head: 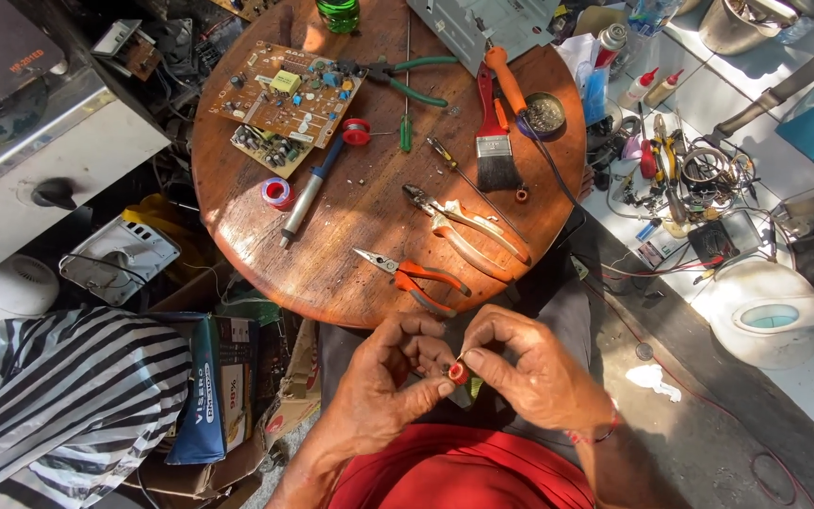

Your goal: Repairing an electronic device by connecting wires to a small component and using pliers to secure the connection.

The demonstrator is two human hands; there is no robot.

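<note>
- Here, the left hand and right hand both pinch a small red roll of tape just off the round wooden table's near edge
- Pinched only by fingertips, it could slip and drop into the clutter below

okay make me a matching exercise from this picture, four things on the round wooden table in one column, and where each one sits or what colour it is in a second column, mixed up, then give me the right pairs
Things:
1. circuit board
2. paint brush
3. needle-nose pliers
4. roll of red tape

Places or colours:
A. orange handles, at the table's near edge, closest to the hands
B. left part of the table, beside the tip end of the blue soldering tool
C. far left of the table, brown, covered in small components
D. red handle, dark bristles, right part of the table by a small round tin

Pairs: 1-C, 2-D, 3-A, 4-B
</note>
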